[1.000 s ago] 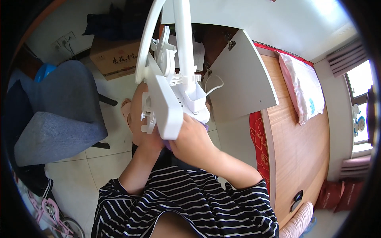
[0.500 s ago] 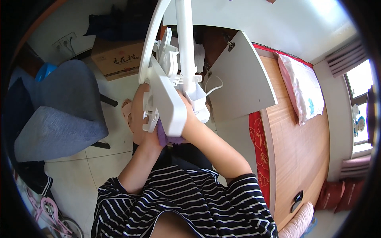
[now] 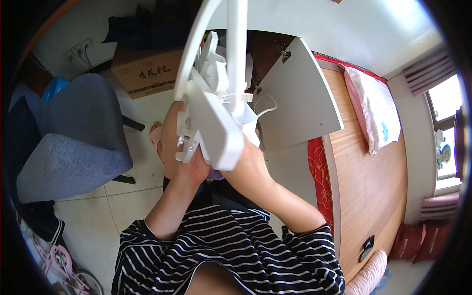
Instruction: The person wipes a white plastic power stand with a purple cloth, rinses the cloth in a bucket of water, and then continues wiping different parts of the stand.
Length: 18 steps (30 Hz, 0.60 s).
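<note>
A tall white plastic appliance [image 3: 216, 128] stands upright in front of me, with a straight pole, a curved arm rising out of view and clip-like parts on its sides. My left hand [image 3: 195, 166] is at the lower left of its angular front piece. My right hand [image 3: 250, 160] lies along the right side of that piece. The white plastic covers the fingers of both hands, so their grip is hidden. A scrap of purple cloth [image 3: 215, 175] shows between my hands, beneath the front piece; which hand has it is not visible.
An open white cabinet door [image 3: 300, 93] stands right of the appliance, with a white cord [image 3: 268, 104] before it. Farther right is a bed [image 3: 366, 182] with a pillow [image 3: 376, 108]. A grey-blue chair [image 3: 93, 123] and a cardboard box [image 3: 145, 71] are left.
My right hand has drawn back toward me from behind the appliance to its front right side. My left hand has edged up under the front piece. Less purple cloth shows; the appliance shifted slightly rightward.
</note>
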Each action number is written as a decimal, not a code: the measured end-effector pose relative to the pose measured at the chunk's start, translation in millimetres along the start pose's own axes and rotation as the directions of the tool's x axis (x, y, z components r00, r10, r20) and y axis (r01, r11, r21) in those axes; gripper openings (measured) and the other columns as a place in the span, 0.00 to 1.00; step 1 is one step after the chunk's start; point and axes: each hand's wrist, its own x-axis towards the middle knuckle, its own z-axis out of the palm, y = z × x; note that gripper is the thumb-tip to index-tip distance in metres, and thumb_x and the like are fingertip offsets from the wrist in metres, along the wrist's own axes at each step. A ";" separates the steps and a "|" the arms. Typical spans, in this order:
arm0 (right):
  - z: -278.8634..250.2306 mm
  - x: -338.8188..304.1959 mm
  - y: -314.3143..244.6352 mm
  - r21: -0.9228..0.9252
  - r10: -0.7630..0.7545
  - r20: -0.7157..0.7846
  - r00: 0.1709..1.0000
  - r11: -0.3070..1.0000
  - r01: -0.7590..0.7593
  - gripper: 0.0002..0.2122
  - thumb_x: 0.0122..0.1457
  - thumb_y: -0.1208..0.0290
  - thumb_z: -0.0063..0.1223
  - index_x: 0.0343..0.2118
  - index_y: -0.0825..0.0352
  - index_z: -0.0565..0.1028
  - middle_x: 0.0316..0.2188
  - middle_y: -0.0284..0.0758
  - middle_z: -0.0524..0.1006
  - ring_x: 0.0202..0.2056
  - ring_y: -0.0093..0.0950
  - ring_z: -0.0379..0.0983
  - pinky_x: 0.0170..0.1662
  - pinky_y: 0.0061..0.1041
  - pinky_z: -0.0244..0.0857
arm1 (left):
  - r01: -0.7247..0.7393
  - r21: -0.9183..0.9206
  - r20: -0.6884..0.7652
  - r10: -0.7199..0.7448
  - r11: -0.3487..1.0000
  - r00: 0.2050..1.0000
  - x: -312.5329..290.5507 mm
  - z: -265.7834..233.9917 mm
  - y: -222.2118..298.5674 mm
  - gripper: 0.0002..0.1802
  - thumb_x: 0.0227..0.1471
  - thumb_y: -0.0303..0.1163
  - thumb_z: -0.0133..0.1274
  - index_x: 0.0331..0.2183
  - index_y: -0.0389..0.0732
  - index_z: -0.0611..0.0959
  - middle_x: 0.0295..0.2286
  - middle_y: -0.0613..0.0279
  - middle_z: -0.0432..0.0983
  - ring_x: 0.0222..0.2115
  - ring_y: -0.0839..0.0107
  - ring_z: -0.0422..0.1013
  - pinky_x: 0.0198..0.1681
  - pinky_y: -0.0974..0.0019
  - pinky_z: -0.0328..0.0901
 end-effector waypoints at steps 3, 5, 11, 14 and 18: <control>16.5 11.3 2.2 -0.013 -0.091 -0.005 0.996 0.996 0.091 0.07 0.43 0.75 0.54 0.27 0.68 0.72 0.28 0.38 0.70 0.34 0.36 0.69 0.38 0.30 0.68 | 0.060 0.013 0.085 -0.061 0.998 0.995 5.6 -29.0 1.6 0.25 0.65 0.46 0.36 0.55 0.42 0.69 0.50 0.58 0.71 0.52 0.65 0.67 0.56 0.59 0.62; 18.7 12.1 4.6 0.032 -0.104 0.004 0.995 0.994 0.104 0.08 0.43 0.75 0.54 0.28 0.68 0.72 0.29 0.39 0.72 0.35 0.37 0.70 0.41 0.32 0.68 | 0.083 0.029 0.104 -0.086 0.996 0.991 0.2 -17.9 5.2 0.22 0.64 0.40 0.41 0.56 0.40 0.69 0.50 0.59 0.70 0.52 0.67 0.67 0.56 0.61 0.62; -56.2 2.9 0.4 0.654 0.335 0.440 0.833 0.516 -0.553 0.10 0.52 0.78 0.53 0.38 0.70 0.74 0.33 0.35 0.77 0.33 0.20 0.73 0.38 0.22 0.69 | -0.222 0.482 0.301 0.078 0.848 0.950 -15.7 22.4 8.2 0.26 0.62 0.47 0.42 0.56 0.43 0.68 0.53 0.56 0.69 0.52 0.59 0.68 0.54 0.54 0.66; -71.2 3.9 13.0 0.753 0.479 -0.086 0.873 0.606 -0.258 0.10 0.57 0.77 0.52 0.42 0.71 0.73 0.34 0.31 0.75 0.33 0.17 0.70 0.39 0.18 0.66 | -0.034 0.097 0.238 0.010 0.995 0.971 -14.3 35.8 10.1 0.25 0.64 0.45 0.39 0.56 0.40 0.69 0.52 0.56 0.71 0.53 0.61 0.68 0.55 0.53 0.66; -68.0 18.6 2.1 0.514 0.273 -0.608 0.745 0.851 0.108 0.16 0.58 0.79 0.50 0.50 0.71 0.67 0.45 0.37 0.71 0.45 0.23 0.67 0.51 0.23 0.61 | 0.167 -0.114 0.071 -0.159 0.979 0.985 6.5 16.1 15.7 0.22 0.60 0.39 0.49 0.52 0.40 0.72 0.48 0.57 0.74 0.52 0.59 0.69 0.56 0.53 0.65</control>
